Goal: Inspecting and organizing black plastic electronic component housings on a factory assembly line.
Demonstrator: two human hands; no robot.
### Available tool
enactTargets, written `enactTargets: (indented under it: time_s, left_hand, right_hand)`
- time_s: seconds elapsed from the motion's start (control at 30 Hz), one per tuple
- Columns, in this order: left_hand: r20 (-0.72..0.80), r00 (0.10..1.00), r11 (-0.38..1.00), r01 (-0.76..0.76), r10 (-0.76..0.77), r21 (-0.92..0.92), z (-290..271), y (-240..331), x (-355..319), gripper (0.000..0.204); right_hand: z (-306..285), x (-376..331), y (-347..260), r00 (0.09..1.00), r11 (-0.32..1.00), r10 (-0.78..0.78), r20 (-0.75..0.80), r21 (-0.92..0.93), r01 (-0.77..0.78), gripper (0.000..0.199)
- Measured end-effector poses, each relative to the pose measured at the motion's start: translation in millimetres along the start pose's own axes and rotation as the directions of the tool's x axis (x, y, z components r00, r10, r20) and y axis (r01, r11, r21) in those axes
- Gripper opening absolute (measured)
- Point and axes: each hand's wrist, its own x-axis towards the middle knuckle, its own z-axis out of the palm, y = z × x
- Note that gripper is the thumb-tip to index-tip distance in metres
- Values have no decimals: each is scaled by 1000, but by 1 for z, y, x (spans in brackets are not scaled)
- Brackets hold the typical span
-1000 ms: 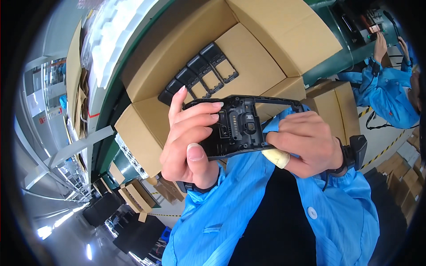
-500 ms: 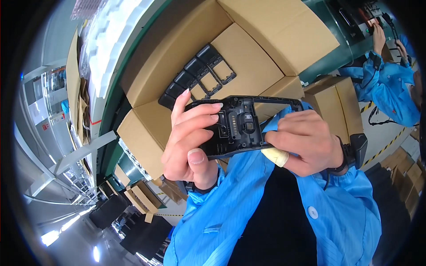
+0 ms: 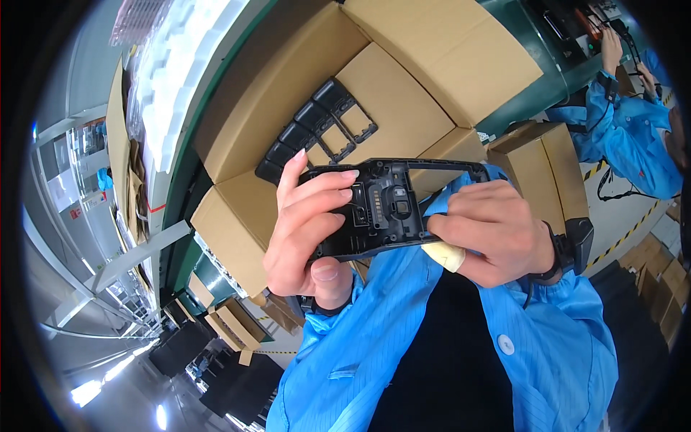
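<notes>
A black plastic device housing (image 3: 392, 205), with an open frame at its right end and metal contacts in its middle, is held in front of my chest. My left hand (image 3: 306, 230) grips its left part, fingers over the upper side and thumb at the lower edge. Curled closed at the housing's right end is my right hand (image 3: 497, 230), its fingertips against the frame's lower edge. A pale yellow cover (image 3: 445, 255) wraps one digit of that hand. Several similar black housings (image 3: 317, 126) lie in a row inside the open cardboard box (image 3: 403, 86) beyond my hands.
A smaller cardboard box (image 3: 540, 165) stands right of the large one. Farther right, a person in a blue coat (image 3: 633, 137) works at a green bench (image 3: 515, 36). White plastic trays (image 3: 183, 72) are stacked at the left. Flattened cardboard (image 3: 651, 281) lies at the lower right.
The view has shifted slightly. Both hands keep their hold on the housing, which has barely moved; my left thumb has slid a little lower along its edge.
</notes>
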Motion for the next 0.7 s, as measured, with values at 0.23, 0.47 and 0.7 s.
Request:
enactTargets:
  time_s: [0.23,0.47,0.7]
  left_hand:
    - [27,1000,1000,3,-3,12,2,1,1,63]
    - [10,1000,980,20,-19,-199,-3,-7,-2,69]
    - [121,992,968,72,-44,-239,-7,-6,2,59]
  right_hand:
    - [-6,1,0,1000,1000,13,-2,0,-13,30]
    - [-12,0,1,999,998,35,-6,47,-35,29]
    - [-12,-6,6,996,998,40,-84,59,-35,21]
